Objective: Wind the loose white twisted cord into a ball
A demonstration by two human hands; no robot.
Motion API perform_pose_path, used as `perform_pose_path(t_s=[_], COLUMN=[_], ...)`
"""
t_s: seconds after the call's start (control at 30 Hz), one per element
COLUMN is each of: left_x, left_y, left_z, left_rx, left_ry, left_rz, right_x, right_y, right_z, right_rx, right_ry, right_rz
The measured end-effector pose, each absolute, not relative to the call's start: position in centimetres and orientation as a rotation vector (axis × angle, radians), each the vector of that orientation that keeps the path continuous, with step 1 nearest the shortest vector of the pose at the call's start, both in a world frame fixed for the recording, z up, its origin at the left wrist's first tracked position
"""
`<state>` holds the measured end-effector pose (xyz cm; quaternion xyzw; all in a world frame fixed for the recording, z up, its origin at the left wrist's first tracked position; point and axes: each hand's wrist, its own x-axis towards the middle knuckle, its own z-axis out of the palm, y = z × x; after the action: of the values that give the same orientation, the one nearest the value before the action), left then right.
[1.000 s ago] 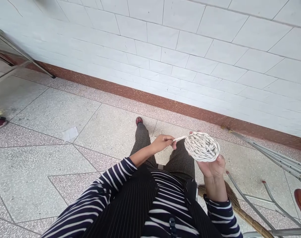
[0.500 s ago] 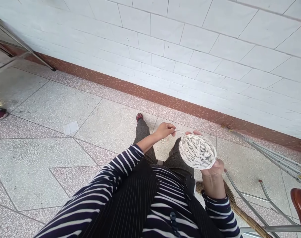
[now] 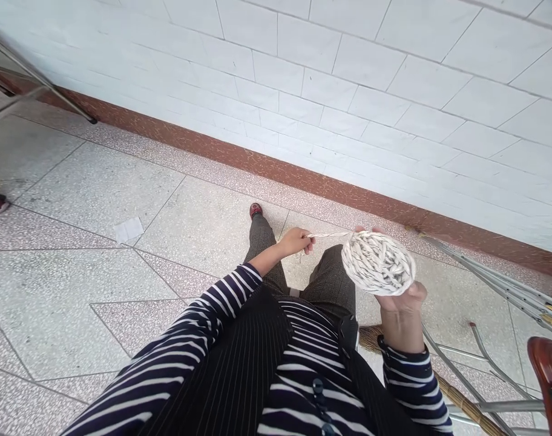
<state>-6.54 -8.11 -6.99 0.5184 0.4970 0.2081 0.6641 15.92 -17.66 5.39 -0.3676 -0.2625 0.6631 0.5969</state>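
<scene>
A thick oval ball of white cord with dark flecks (image 3: 378, 264) rests in my right hand (image 3: 399, 306). The palm is under and behind it, the thumb shows at its lower right, and fingertips peek over its top edge. From the ball's upper left a single strand of cord (image 3: 331, 234) runs nearly level and taut to my left hand (image 3: 298, 241). There the fingers are closed in a pinch on the strand, above my left knee.
A tiled wall (image 3: 303, 91) rises ahead. Metal crutches (image 3: 494, 275), a broom (image 3: 466, 402) and a metal-framed chair (image 3: 478, 351) are at the right. Folding metal legs (image 3: 53, 85) stand at left. White paper (image 3: 129, 231) lies on the floor.
My right hand has moved right and slightly up with the ball. My left hand has drawn a little left, so a longer stretch of cord shows between them.
</scene>
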Motion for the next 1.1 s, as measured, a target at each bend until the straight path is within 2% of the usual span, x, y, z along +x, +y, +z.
perform_pose_path(t_s=[0.2, 0.37, 0.6, 0.9, 1.0, 1.1], left_x=[-8.6, -7.2, -5.5, -8.5, -7.8, -6.8], left_y=[-9.2, -9.7, -9.8, -11.0, -11.9, -12.6], left_z=[-6.5, -5.5, -2.7, -5.9, -6.1, -5.4], left_rx=[1.355, 1.226, 1.35, 1.366, 1.339, 1.304], left_ry=[1.012, 0.841, 0.691, 0.864, 0.88, 0.776], left_rz=[0.561, 0.511, 0.703, 0.616, 0.518, 0.425], right_x=[16.5, 15.2, 14.9, 16.2, 15.3, 14.6], right_y=[-16.5, -16.3, -15.9, -16.0, -14.7, -13.0], right_z=[7.7, 6.6, 5.5, 4.9, 4.7, 4.2], right_rx=[-0.85, -0.849, -0.88, -0.926, -1.045, -1.324], right_ry=[-0.651, -0.611, -0.625, -0.775, -0.967, -1.259], right_rz=[1.319, 1.414, 1.441, 1.332, 1.14, 0.73])
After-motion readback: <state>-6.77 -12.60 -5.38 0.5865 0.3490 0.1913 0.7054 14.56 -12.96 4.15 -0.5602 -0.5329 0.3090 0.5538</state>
